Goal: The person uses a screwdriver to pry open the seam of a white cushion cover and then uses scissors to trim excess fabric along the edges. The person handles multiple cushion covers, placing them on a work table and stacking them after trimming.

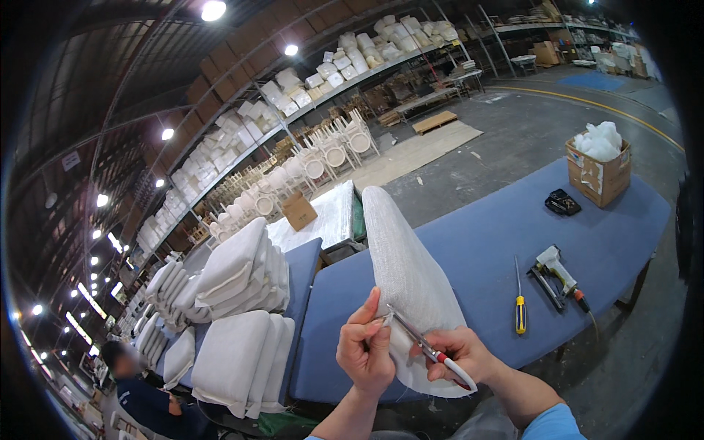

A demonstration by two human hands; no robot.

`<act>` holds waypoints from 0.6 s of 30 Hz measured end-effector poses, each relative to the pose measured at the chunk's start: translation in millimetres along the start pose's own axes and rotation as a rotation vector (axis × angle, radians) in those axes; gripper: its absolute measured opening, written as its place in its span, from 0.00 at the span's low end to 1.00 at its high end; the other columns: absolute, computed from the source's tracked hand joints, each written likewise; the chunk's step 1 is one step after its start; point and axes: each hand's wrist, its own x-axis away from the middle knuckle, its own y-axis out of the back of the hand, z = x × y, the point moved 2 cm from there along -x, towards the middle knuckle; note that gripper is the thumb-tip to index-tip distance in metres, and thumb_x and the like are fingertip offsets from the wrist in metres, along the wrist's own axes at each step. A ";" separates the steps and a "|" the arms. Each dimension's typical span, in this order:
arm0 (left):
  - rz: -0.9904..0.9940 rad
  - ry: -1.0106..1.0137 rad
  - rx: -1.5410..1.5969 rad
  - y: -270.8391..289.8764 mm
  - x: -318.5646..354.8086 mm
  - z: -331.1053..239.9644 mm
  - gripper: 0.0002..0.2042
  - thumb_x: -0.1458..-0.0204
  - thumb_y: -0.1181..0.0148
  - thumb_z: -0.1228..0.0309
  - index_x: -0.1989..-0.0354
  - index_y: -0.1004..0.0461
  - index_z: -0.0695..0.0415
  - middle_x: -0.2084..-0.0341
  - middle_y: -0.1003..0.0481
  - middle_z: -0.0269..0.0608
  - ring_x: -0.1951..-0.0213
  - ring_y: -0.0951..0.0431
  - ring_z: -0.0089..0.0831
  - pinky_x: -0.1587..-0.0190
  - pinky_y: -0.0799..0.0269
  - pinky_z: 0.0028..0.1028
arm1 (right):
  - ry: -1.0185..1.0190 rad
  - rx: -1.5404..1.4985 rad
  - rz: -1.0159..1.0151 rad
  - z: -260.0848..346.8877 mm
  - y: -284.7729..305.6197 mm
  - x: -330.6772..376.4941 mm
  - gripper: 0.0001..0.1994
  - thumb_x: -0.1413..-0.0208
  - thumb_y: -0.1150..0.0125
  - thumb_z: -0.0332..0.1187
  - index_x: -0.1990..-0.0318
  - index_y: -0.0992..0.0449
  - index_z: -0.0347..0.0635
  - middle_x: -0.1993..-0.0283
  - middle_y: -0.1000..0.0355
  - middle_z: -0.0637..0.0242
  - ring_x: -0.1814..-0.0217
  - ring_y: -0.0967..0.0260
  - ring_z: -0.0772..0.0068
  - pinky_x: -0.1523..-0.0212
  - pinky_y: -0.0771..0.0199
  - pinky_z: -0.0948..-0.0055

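Note:
A light grey upholstered cushion (405, 268) stands tilted up in front of me at the edge of the blue table. My left hand (367, 343) is closed in a pinch on the fabric edge (384, 317) of this cushion. In my right hand (458, 354) is a pair of scissors (418, 336) with red and white handles. Their blade tips meet the fabric right beside my left fingertips. The cushion's pale underside shows below the blades, partly hidden by my right hand.
On the blue table (499, 242) lie a yellow-handled screwdriver (521, 312), a staple gun (554, 275) with a hose and a black case (562, 202). A cardboard box (598, 176) holds white stuffing. Stacked cushions (238, 356) stand at left, near a seated person (147, 396).

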 end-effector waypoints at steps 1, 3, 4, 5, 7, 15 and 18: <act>-0.021 0.000 0.013 0.1 -0.4 0.5 0.05 0.35 0.41 0.81 0.61 0.31 0.61 0.42 0.24 0.70 0.37 0.22 0.44 0.37 0.27 0.35 | -0.020 0.060 -0.002 6.3 -0.9 0.9 0.28 0.47 0.20 0.50 0.47 0.19 0.39 0.73 0.30 0.78 0.70 0.39 0.87 0.68 0.40 0.80; -0.025 0.004 0.035 0.5 -3.0 0.9 0.05 0.35 0.41 0.80 0.61 0.31 0.61 0.42 0.24 0.70 0.37 0.22 0.44 0.37 0.27 0.35 | -0.058 0.183 -0.009 31.4 0.3 2.8 0.26 0.46 0.20 0.49 0.48 0.19 0.39 0.72 0.30 0.78 0.69 0.39 0.88 0.68 0.41 0.80; -0.028 0.010 0.044 1.7 -2.5 1.3 0.05 0.34 0.41 0.80 0.61 0.31 0.62 0.42 0.24 0.70 0.37 0.22 0.44 0.36 0.27 0.35 | -0.151 0.181 0.003 42.3 0.3 4.2 0.26 0.45 0.21 0.49 0.49 0.19 0.39 0.72 0.30 0.78 0.69 0.39 0.88 0.68 0.41 0.80; -0.030 0.024 0.051 2.6 -1.4 1.7 0.05 0.34 0.41 0.80 0.61 0.31 0.62 0.41 0.24 0.70 0.37 0.22 0.45 0.36 0.27 0.35 | -0.244 0.178 0.016 53.6 0.9 5.9 0.25 0.45 0.21 0.50 0.50 0.19 0.39 0.71 0.29 0.77 0.69 0.39 0.88 0.68 0.41 0.81; -0.035 0.039 0.069 2.6 -0.5 1.2 0.05 0.34 0.41 0.81 0.61 0.31 0.62 0.41 0.25 0.70 0.37 0.23 0.45 0.36 0.27 0.35 | -0.393 0.224 0.050 66.8 2.7 9.4 0.25 0.42 0.23 0.51 0.50 0.20 0.38 0.70 0.28 0.76 0.69 0.37 0.87 0.68 0.40 0.81; -0.028 -0.001 0.057 -7.0 3.3 -0.5 0.05 0.35 0.40 0.81 0.61 0.31 0.62 0.41 0.24 0.70 0.37 0.22 0.45 0.38 0.26 0.35 | -0.102 -0.091 -0.026 1.4 -11.6 10.7 0.26 0.40 0.24 0.46 0.46 0.22 0.35 0.69 0.30 0.76 0.67 0.35 0.88 0.67 0.38 0.81; 0.017 -0.011 0.001 -5.3 -0.7 -3.6 0.04 0.33 0.42 0.80 0.59 0.32 0.62 0.40 0.26 0.72 0.37 0.23 0.44 0.37 0.27 0.35 | -0.088 -0.098 -0.030 -2.2 -14.1 7.8 0.24 0.40 0.23 0.44 0.46 0.22 0.35 0.65 0.29 0.75 0.62 0.34 0.87 0.63 0.35 0.81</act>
